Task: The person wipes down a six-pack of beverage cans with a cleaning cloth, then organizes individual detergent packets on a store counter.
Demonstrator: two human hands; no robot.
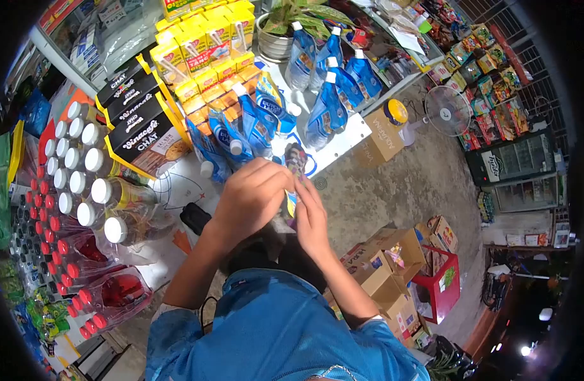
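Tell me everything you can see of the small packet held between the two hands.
The small packet is a flat, glossy sachet, film-like, with dark multicoloured print on top and a yellow-and-blue strip lower down. It is held roughly upright by the white table edge, near the blue spouted pouches. The left hand covers its left side; the right hand pinches its lower right edge. The print is too small to read.
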